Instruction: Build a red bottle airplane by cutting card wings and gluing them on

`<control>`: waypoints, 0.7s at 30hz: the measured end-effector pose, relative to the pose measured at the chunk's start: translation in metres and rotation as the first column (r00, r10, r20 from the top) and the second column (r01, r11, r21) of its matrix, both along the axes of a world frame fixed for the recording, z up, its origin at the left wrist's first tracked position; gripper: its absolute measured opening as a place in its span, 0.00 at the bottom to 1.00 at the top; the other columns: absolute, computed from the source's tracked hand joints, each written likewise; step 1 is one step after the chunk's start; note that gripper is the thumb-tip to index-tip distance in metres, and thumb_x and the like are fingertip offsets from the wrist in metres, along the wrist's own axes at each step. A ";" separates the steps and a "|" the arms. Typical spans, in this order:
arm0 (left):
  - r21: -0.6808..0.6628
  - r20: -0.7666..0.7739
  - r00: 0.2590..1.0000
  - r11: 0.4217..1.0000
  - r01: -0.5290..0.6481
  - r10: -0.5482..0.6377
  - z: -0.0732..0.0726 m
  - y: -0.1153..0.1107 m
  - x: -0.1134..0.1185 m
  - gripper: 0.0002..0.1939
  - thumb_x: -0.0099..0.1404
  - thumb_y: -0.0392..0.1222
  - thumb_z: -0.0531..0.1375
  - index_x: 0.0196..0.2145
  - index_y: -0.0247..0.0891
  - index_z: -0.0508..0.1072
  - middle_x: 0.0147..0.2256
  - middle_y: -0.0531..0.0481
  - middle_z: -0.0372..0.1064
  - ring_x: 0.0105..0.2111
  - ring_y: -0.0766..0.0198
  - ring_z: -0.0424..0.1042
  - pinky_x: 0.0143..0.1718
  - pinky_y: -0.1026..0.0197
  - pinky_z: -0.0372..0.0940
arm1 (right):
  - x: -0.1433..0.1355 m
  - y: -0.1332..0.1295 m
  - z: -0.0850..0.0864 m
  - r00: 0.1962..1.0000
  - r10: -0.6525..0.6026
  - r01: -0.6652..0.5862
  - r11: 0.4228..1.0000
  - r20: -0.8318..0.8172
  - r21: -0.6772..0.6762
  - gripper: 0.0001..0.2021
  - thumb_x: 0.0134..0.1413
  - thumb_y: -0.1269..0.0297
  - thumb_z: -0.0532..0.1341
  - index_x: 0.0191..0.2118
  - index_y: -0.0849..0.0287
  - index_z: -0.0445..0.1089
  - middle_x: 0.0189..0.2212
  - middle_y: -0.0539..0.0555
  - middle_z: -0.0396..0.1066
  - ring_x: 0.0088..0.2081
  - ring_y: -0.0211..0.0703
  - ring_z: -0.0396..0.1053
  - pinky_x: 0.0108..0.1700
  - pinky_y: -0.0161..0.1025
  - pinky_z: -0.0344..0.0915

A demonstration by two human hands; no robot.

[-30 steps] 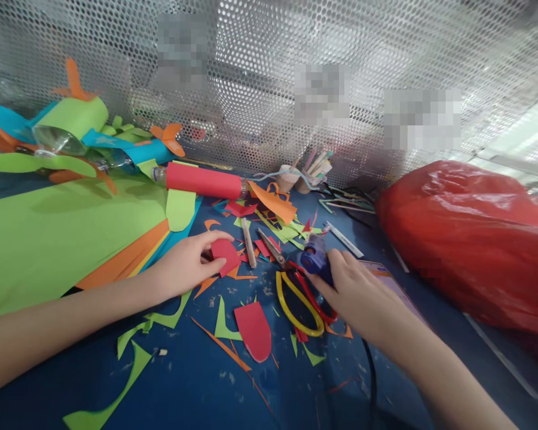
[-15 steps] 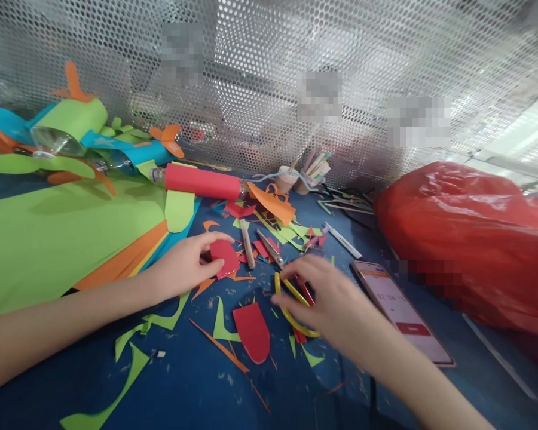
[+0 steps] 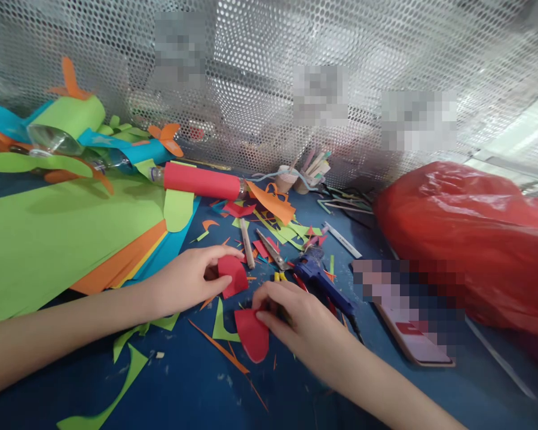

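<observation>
My left hand [image 3: 186, 278] is closed on a red paper cutout [image 3: 234, 278], gripping it by its edges between thumb and fingers. A second red cutout [image 3: 253, 340], rounded at its near end, lies low in the middle of the blue table. The fingertips of my right hand [image 3: 291, 316] pinch its upper right edge. Just beyond that hand are scissors [image 3: 273, 251] with blades half apart, their yellow handles mostly hidden behind it. A blue glue gun [image 3: 325, 283] rests to the right, its cord running toward me.
Paper scraps [image 3: 291, 233] litter the table. A red-wrapped bottle [image 3: 201, 181] lies behind my left hand, beside green sheets [image 3: 72, 239]. To the right are a phone [image 3: 412, 334] and a large red plastic bag [image 3: 466, 239]. A perforated metal screen [image 3: 260, 77] stands behind.
My right hand has left the scissors' yellow handles and come down-left onto the lower red cutout. The glue gun has come into view. My left hand, with its cutout, has shifted slightly right and nearer.
</observation>
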State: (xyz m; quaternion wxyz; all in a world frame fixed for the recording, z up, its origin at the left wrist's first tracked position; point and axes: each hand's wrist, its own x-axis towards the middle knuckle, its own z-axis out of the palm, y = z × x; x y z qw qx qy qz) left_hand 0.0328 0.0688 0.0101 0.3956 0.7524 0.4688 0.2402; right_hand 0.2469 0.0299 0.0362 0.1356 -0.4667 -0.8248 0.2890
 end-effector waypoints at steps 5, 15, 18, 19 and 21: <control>-0.024 0.050 0.999 1.000 0.016 -0.015 -0.005 0.001 0.000 0.22 0.60 0.41 0.57 0.52 0.43 0.67 0.37 0.51 0.76 0.34 0.60 0.75 0.34 0.61 0.68 | -0.007 0.003 -0.010 0.989 -0.068 0.075 0.996 -0.128 0.044 0.12 0.55 0.79 0.56 0.38 0.53 0.66 0.37 0.48 0.70 0.39 0.38 0.68 0.41 0.35 0.63; -0.094 0.104 0.994 0.994 0.050 -0.040 -0.006 0.004 -0.001 0.23 0.59 0.41 0.58 0.53 0.45 0.65 0.39 0.51 0.76 0.37 0.58 0.75 0.36 0.60 0.69 | -0.012 0.008 -0.019 0.937 -0.202 0.180 0.978 -0.286 -0.101 0.09 0.52 0.80 0.55 0.31 0.57 0.65 0.29 0.47 0.71 0.32 0.35 0.71 0.35 0.32 0.65; -0.108 0.122 0.991 0.991 0.076 -0.062 -0.006 0.005 -0.002 0.24 0.58 0.39 0.58 0.53 0.45 0.65 0.41 0.50 0.76 0.39 0.57 0.75 0.38 0.59 0.68 | -0.010 0.010 -0.017 0.933 -0.229 0.195 0.970 -0.277 -0.145 0.11 0.53 0.79 0.55 0.33 0.57 0.71 0.33 0.49 0.73 0.35 0.37 0.71 0.38 0.34 0.66; -0.118 0.136 0.988 0.989 0.088 -0.072 -0.006 0.005 -0.002 0.24 0.58 0.39 0.58 0.53 0.44 0.65 0.41 0.50 0.75 0.39 0.57 0.75 0.38 0.59 0.68 | -0.009 0.010 -0.015 0.939 -0.212 0.178 0.973 -0.272 -0.144 0.12 0.53 0.79 0.55 0.33 0.57 0.72 0.34 0.50 0.74 0.36 0.38 0.72 0.40 0.35 0.67; -0.140 0.165 0.983 0.984 0.109 -0.085 -0.005 0.005 -0.002 0.25 0.57 0.37 0.58 0.53 0.44 0.64 0.41 0.50 0.75 0.40 0.58 0.75 0.39 0.59 0.68 | -0.008 0.009 -0.012 0.952 -0.146 0.115 0.985 -0.268 -0.129 0.14 0.53 0.80 0.54 0.32 0.57 0.74 0.35 0.50 0.74 0.40 0.38 0.71 0.44 0.36 0.66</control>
